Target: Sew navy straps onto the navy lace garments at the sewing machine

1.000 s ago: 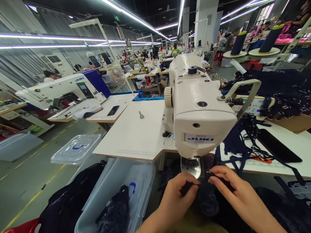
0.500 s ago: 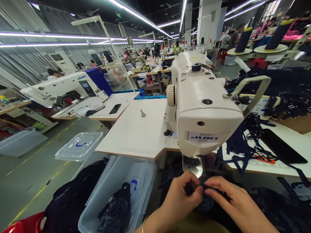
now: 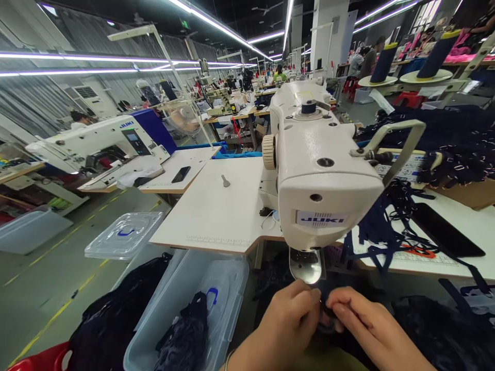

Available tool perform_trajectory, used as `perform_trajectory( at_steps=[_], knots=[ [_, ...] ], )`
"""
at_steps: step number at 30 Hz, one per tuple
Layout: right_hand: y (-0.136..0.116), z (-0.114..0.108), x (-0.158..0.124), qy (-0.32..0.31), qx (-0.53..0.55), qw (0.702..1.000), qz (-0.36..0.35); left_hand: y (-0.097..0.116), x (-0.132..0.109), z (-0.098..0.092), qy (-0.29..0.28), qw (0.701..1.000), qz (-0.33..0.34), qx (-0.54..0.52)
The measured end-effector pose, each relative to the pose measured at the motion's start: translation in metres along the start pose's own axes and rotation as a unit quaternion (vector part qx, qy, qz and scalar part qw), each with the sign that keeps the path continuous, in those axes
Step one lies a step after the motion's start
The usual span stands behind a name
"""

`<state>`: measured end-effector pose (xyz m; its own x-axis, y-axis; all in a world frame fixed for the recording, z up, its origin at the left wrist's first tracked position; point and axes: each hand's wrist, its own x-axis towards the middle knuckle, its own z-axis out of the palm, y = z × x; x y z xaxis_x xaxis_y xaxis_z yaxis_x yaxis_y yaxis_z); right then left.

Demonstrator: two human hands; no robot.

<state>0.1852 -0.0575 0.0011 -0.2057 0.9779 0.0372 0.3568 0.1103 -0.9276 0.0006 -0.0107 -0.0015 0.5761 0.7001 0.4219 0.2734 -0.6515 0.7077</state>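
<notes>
Just in front of the sewing machine (image 3: 328, 185), my left hand (image 3: 288, 317) is closed, thumb and fingers pinched together. My right hand (image 3: 365, 314) is closed beside it, its fingertips almost meeting the left ones. Between them shows a small bit of dark fabric (image 3: 327, 308), mostly covered by my fingers, so its exact shape cannot be made out. Right above my left hand is the machine's shiny metal plate (image 3: 305, 267) under the white head. More dark cloth lies in shadow below and around my hands.
A clear plastic bin (image 3: 228, 304) with dark garments stands at the left, near a lidded box (image 3: 124, 234). On the white table (image 3: 209, 206) lies a small grey metal piece (image 3: 225, 181). At right are navy straps (image 3: 381, 226), a black phone-like slab (image 3: 446, 229) and thread cones (image 3: 439, 56).
My hands have turned inward and the left fingers have curled more over the dark fabric. Less of it shows between the fingertips. The view has shifted slightly.
</notes>
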Motion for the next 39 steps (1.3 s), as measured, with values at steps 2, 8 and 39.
perform_trajectory(
  at_steps=[2, 8, 39],
  knots=[
    [-0.002, 0.001, 0.001, -0.015, 0.05, 0.997, 0.058, 0.001, 0.0, -0.004, -0.018, 0.999, 0.035, 0.02],
    [0.001, -0.006, 0.006, -0.066, -0.047, 0.995, 0.051, 0.0, -0.001, -0.01, -0.09, 0.982, 0.084, 0.143],
    [0.007, -0.023, 0.013, 0.191, -0.181, 0.956, -0.129, -0.003, 0.005, -0.005, 0.046, 0.894, -0.298, -0.331]
  ],
)
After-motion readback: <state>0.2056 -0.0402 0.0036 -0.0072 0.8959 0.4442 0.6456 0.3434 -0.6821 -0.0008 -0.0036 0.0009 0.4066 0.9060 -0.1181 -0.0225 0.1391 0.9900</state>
